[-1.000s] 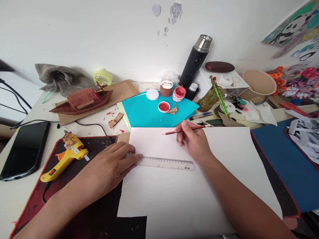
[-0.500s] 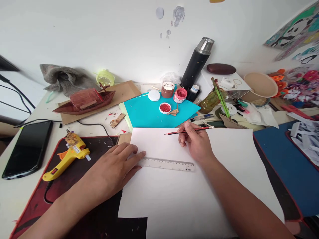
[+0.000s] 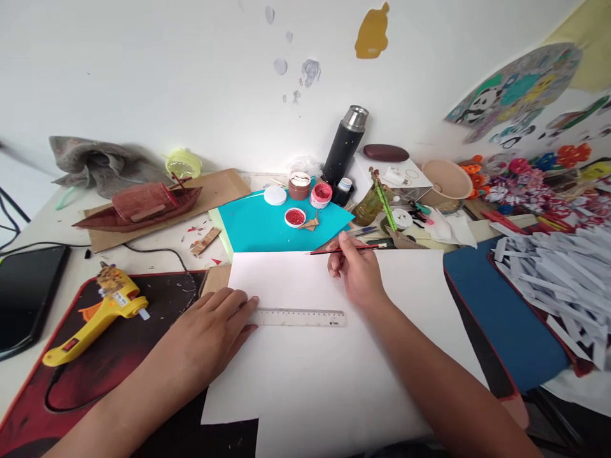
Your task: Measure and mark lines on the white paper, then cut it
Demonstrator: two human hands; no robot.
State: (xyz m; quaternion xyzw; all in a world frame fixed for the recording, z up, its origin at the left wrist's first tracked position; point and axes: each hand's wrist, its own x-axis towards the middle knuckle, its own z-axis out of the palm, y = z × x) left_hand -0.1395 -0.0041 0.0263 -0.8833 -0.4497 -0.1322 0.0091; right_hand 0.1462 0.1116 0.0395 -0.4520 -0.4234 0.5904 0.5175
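Observation:
A large white sheet of paper (image 3: 324,369) lies in front of me on a dark red-edged mat (image 3: 119,343). A clear plastic ruler (image 3: 298,317) rests across the sheet. My left hand (image 3: 210,334) lies flat with its fingers stretched out, fingertips pressing the ruler's left end. My right hand (image 3: 356,270) is closed on a red pencil (image 3: 346,249), held level above the sheet's far edge with its tip pointing left.
A yellow glue gun (image 3: 90,315) lies on the mat at left, a black phone (image 3: 23,292) beyond it. Behind the sheet are teal paper (image 3: 267,226), red paint pots (image 3: 321,194), a black flask (image 3: 344,145) and a brown model boat (image 3: 138,205). White paper strips (image 3: 558,273) pile at right.
My head has turned right and tilted up, so everything shifted left in view and more of the strips and wall shows. Both hands keep their hold and place on the sheet.

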